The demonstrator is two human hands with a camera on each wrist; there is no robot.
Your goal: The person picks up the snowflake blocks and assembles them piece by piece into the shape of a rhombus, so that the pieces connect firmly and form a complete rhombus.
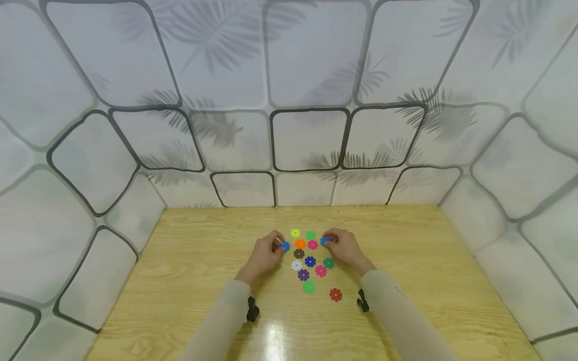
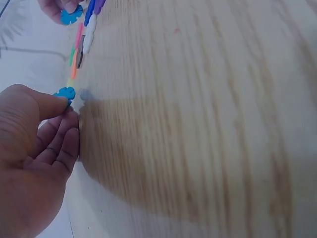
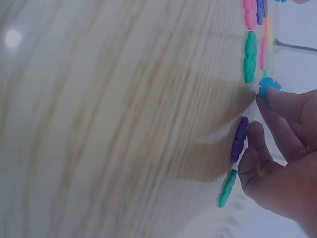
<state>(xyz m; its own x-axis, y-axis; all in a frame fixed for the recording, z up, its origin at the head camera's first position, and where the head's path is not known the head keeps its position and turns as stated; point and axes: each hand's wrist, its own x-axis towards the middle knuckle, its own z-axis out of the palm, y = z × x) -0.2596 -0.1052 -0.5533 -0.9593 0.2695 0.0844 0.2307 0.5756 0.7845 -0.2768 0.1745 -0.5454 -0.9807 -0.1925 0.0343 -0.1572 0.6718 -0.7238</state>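
Note:
My left hand (image 1: 265, 254) pinches a blue notched plastic disc (image 1: 286, 246) between thumb and fingers, just above the table. In the left wrist view that blue disc (image 2: 65, 92) sticks out past the thumb tip. Opposite it, my right hand (image 1: 345, 246) holds another blue notched disc (image 1: 324, 241) by thumb and fingertip. The right wrist view shows this blue disc (image 3: 269, 85) partly covered by the thumb. A purple disc (image 3: 239, 140) and a green disc (image 3: 227, 189) lie on the table by the right hand's other fingers.
Between the hands lie several loose discs, among them yellow (image 1: 295, 233), orange (image 1: 300, 243), brown (image 1: 299, 253), white (image 1: 296, 265) and dark blue (image 1: 310, 261). A red disc (image 1: 335, 294) lies nearer me on the wooden table (image 1: 189, 281). Patterned cloth walls (image 1: 307, 140) enclose the back and sides.

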